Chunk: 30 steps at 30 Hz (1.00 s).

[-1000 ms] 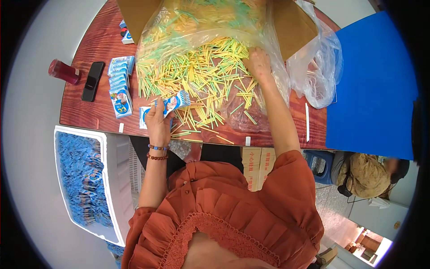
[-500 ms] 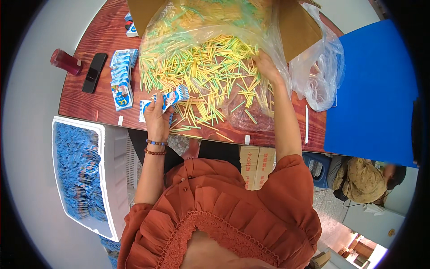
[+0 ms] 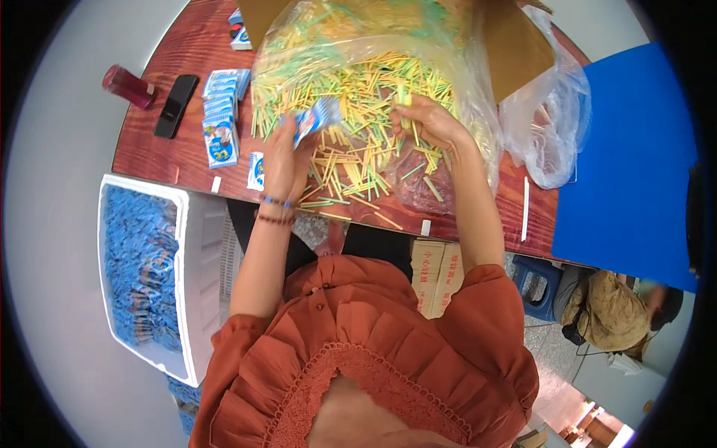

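Observation:
My left hand (image 3: pixel 285 157) is closed on a small blue-and-white packet (image 3: pixel 320 118), its end pointing right over the pile. The packet is slightly blurred. My right hand (image 3: pixel 433 123) pinches a few thin yellow-green sticks (image 3: pixel 404 97), held upright between thumb and fingers. Beneath and beyond both hands spreads a heap of short yellow and green sticks (image 3: pixel 355 160), spilling from a clear plastic bag (image 3: pixel 336 46). One more blue-and-white packet (image 3: pixel 256 171) lies beside my left wrist. Further left, an overlapping row of such packets (image 3: pixel 221 138) rests on the table.
A phone (image 3: pixel 176 107) and a red bottle (image 3: pixel 128 86) lie at the left. Below the table's left edge stands a white foam box (image 3: pixel 185 224) full of blue packets. An open cardboard box (image 3: pixel 515 52) surrounds the bag. Crumpled plastic (image 3: pixel 549 127) and a blue board (image 3: pixel 627 172) are at right.
My right hand has come left and toward me out of the pile, with a few sticks now in its fingers. My left hand has lifted its packet away from the one on the table.

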Each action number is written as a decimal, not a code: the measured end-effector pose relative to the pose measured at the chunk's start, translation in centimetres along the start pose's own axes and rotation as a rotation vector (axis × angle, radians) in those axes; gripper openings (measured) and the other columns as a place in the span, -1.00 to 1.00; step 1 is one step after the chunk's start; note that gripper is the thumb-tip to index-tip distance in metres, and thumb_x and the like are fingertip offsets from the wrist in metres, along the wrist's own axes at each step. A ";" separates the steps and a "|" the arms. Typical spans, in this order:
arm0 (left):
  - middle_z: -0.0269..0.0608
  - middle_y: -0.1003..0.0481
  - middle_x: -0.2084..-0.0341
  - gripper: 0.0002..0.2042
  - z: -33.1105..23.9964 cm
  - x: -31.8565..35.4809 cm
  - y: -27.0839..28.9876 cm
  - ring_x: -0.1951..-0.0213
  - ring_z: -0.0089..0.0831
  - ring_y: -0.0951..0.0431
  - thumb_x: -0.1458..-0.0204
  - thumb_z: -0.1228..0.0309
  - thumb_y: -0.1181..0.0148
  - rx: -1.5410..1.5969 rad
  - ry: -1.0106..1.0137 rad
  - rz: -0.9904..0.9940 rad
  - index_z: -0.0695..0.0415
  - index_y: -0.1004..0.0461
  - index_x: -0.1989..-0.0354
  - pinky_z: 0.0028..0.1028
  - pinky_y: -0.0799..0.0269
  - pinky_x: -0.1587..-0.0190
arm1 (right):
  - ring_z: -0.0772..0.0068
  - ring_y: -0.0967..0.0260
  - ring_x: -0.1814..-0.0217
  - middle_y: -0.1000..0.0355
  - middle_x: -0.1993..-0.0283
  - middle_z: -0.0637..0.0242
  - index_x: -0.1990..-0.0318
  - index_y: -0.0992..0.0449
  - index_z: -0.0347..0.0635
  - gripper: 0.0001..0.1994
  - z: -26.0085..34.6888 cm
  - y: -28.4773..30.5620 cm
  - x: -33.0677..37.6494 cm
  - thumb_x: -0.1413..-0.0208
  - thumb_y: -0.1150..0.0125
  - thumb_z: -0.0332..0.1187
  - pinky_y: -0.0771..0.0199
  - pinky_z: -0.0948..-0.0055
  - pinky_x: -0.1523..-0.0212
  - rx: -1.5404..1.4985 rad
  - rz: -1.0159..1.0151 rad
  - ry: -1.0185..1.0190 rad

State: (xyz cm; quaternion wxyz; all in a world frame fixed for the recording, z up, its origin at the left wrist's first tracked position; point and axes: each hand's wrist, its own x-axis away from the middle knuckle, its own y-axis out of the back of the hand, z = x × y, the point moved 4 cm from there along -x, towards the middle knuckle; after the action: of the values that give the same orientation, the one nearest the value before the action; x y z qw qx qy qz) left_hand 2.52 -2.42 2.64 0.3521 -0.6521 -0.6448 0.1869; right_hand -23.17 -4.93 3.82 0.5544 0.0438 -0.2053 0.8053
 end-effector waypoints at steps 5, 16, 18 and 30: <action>-0.28 -0.51 0.30 -0.76 0.6 -4.8 -5.3 0.28 -0.53 -0.45 -0.17 0.24 -0.13 -0.183 -0.074 0.109 0.19 -0.50 0.31 -0.42 -0.41 0.14 | 0.46 -0.37 0.39 -0.38 0.39 0.31 0.13 -0.37 -0.24 -0.82 -0.5 -5.3 -1.3 -0.22 -0.09 -0.34 -0.40 0.45 0.37 0.085 0.234 -0.187; -0.22 -0.52 0.20 -0.65 3.9 -4.0 -3.0 0.08 -0.34 -0.46 -0.25 0.11 0.06 0.195 0.052 -0.132 0.15 -0.41 0.06 -0.19 -0.23 -0.08 | 0.36 -0.37 0.28 -0.38 0.30 0.25 0.19 -0.29 -0.22 -0.87 -1.2 -7.0 -4.0 -0.27 -0.01 -0.35 -0.42 0.30 0.18 -0.690 -0.324 0.423; -0.21 -0.51 0.21 -0.62 4.4 -2.8 -4.8 0.07 -0.34 -0.45 -0.25 0.09 0.08 0.382 0.123 0.033 0.17 -0.38 0.04 -0.17 -0.23 -0.12 | 0.35 -0.38 0.24 -0.38 0.29 0.23 0.22 -0.26 -0.22 -0.84 -1.8 -9.3 -3.9 -0.28 0.00 -0.31 -0.41 0.27 0.11 -0.657 -0.371 0.468; -0.20 -0.43 0.36 -0.61 3.8 -4.5 -3.0 0.31 -0.39 -0.42 -0.27 0.13 0.09 0.388 0.032 -0.193 0.29 -0.39 0.13 -0.27 -0.47 0.16 | 0.47 -0.34 0.06 -0.46 0.17 0.20 0.09 -0.30 -0.22 -0.84 -2.2 -14.3 -2.2 -0.31 0.08 -0.33 -0.24 0.42 -0.11 -0.224 -0.422 0.679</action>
State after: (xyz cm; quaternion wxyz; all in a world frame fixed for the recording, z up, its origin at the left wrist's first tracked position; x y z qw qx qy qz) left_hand -2.73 -6.23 1.21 0.4977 -0.5104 -0.6503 0.2627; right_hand -8.94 -1.69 5.20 0.7448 -0.2438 -0.0834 0.6155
